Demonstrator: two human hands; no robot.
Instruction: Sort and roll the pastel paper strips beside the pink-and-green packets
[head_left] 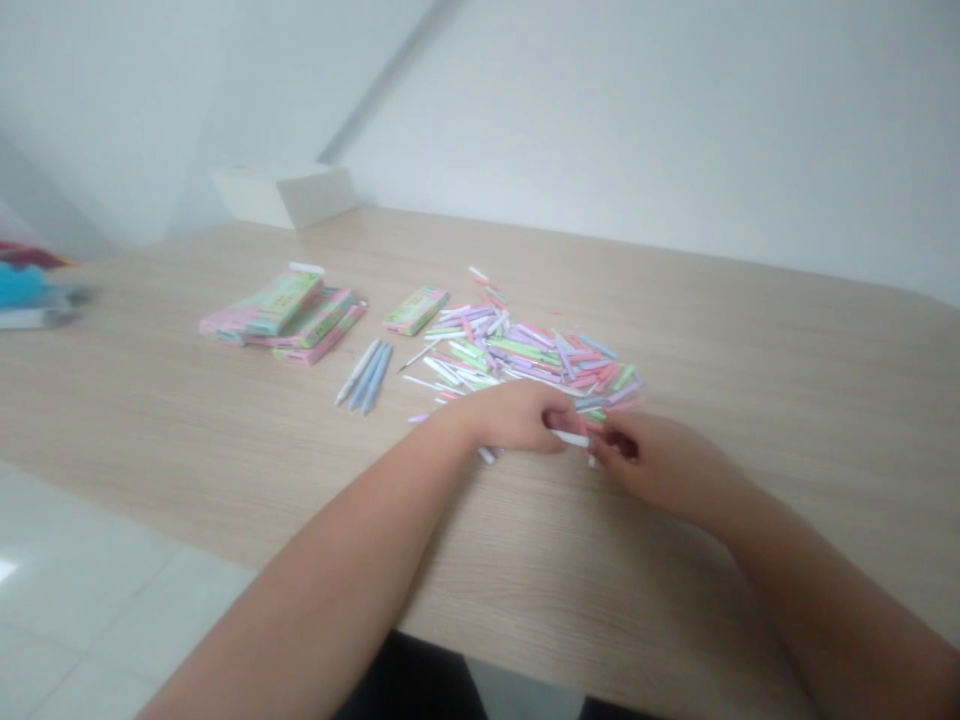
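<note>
My left hand (521,418) is closed on a small white pen part (571,438) at the near edge of the pile. The fingertips of my right hand (649,455) are pinched at the other end of that part, and something reddish shows between the two hands. Whether the right fingers hold a separate piece is too blurred to tell. Just beyond both hands spreads a loose pile of short pen parts (525,350) in white, green, purple, pink and blue. Left of the pile, several assembled-looking pens (367,375) in white and pale blue lie side by side.
A pink and green flat box (417,311) lies behind the pens, and a stack of similar boxes (289,312) sits farther left. Near the wall stands a white open box (285,195). Blue and red items (30,285) rest at the left edge of the wooden table (787,350).
</note>
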